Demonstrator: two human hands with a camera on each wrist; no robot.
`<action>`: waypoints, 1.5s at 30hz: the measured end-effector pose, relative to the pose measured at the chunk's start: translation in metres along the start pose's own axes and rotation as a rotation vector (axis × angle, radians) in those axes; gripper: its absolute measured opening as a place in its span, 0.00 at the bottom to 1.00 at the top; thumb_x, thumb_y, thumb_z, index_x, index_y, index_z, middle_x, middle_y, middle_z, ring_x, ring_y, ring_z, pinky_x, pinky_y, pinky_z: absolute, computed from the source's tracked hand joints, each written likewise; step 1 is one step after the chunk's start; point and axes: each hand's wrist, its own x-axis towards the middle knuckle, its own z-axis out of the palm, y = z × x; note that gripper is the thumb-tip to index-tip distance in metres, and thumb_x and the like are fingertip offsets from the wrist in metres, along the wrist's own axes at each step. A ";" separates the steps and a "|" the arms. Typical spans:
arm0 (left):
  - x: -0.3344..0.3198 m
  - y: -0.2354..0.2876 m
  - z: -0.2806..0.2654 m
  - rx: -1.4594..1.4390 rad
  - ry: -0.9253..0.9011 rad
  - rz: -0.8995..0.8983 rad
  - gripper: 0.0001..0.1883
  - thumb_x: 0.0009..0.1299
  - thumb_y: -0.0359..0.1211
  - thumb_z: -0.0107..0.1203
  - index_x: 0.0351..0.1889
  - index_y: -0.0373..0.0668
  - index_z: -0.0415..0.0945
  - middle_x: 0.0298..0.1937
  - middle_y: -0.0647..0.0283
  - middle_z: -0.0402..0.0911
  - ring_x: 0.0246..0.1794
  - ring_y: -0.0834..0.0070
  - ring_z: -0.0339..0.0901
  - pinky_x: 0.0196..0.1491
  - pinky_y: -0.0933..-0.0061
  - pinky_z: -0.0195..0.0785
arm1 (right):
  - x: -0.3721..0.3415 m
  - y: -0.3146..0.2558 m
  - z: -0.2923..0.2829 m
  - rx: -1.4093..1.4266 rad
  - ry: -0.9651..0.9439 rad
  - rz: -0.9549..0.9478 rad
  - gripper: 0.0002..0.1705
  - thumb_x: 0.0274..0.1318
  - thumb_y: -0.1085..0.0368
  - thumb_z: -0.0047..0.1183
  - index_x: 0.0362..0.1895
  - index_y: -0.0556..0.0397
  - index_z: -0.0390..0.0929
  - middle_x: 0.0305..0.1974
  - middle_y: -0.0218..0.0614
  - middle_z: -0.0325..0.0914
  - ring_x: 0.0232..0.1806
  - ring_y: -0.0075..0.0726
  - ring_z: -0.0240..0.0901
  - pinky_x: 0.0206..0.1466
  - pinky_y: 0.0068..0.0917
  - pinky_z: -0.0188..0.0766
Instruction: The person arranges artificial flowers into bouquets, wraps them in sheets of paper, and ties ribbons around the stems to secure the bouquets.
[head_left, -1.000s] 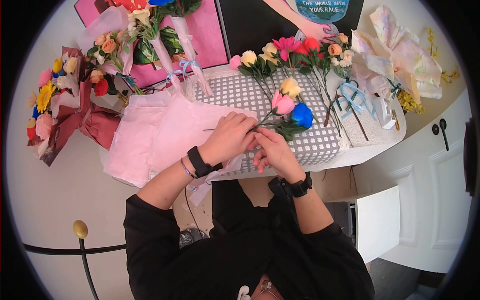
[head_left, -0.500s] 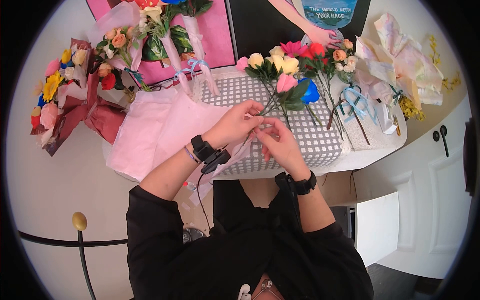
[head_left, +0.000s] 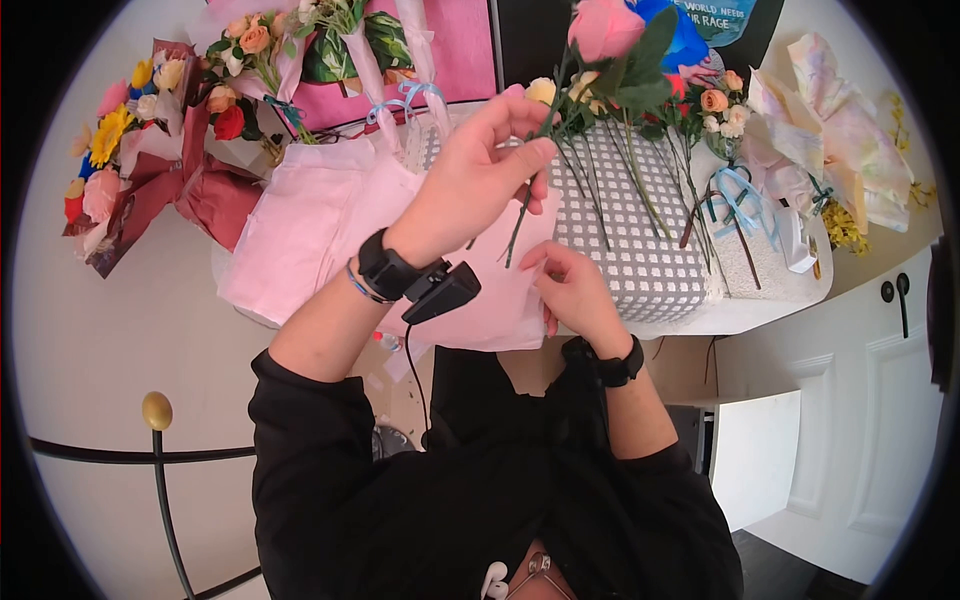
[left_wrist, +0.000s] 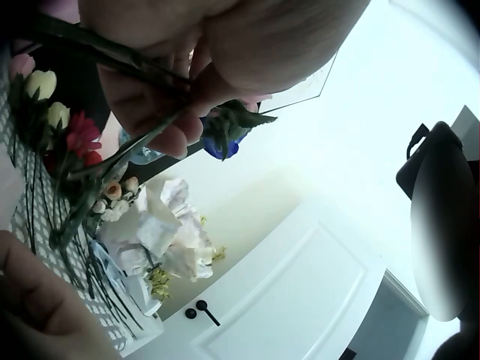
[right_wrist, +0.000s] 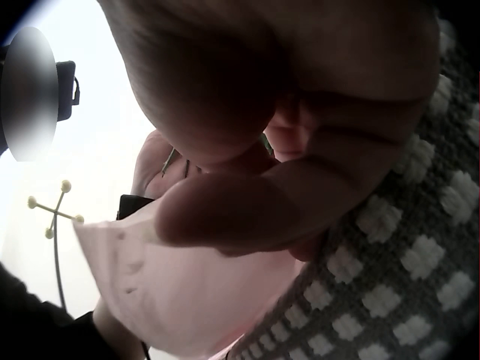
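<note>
My left hand [head_left: 485,175] holds a small bunch of artificial flowers by their green stems, raised above the table. Its blooms, a pink rose [head_left: 605,30] and a blue rose [head_left: 685,40], point away from me, with dark green leaves [head_left: 640,70] between them. The lower stems hang over pink wrapping paper [head_left: 460,315] spread on the table. My right hand [head_left: 580,290] pinches that paper by its right edge, and the right wrist view shows the sheet [right_wrist: 180,292] running out from the fingers.
More loose flowers with long stems [head_left: 640,190] lie on the grey-and-white checked cloth [head_left: 640,285]. A bouquet in dark red paper [head_left: 195,190] stands at the left, pale wrapping paper [head_left: 840,130] at the right. Light blue ribbon [head_left: 740,200] lies near a white box [head_left: 797,240].
My left hand has risen with the flowers, away from my right hand. My right hand has left the stems and taken the paper's edge, and the paper now reaches further right over the cloth.
</note>
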 end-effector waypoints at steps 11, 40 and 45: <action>-0.037 -0.091 -0.014 0.569 -0.057 -0.001 0.12 0.72 0.29 0.53 0.52 0.36 0.73 0.33 0.66 0.75 0.27 0.82 0.70 0.32 0.79 0.66 | -0.023 -0.002 -0.011 -0.305 0.443 -0.459 0.18 0.54 0.75 0.50 0.49 0.50 0.80 0.30 0.39 0.76 0.22 0.35 0.71 0.24 0.29 0.67; -0.129 -0.079 -0.008 1.342 0.163 0.011 0.16 0.62 0.34 0.63 0.46 0.39 0.76 0.41 0.59 0.74 0.43 0.61 0.73 0.46 0.61 0.69 | 0.017 -0.004 0.008 -0.956 0.225 -0.467 0.14 0.61 0.66 0.50 0.50 0.54 0.76 0.26 0.48 0.79 0.28 0.57 0.78 0.31 0.48 0.75; -0.127 -0.082 -0.028 1.259 0.115 -0.035 0.12 0.63 0.32 0.62 0.43 0.39 0.77 0.40 0.61 0.74 0.42 0.62 0.73 0.45 0.62 0.69 | 0.022 -0.016 0.005 -0.998 0.209 -0.433 0.14 0.60 0.67 0.51 0.49 0.53 0.78 0.28 0.49 0.80 0.29 0.58 0.78 0.33 0.48 0.75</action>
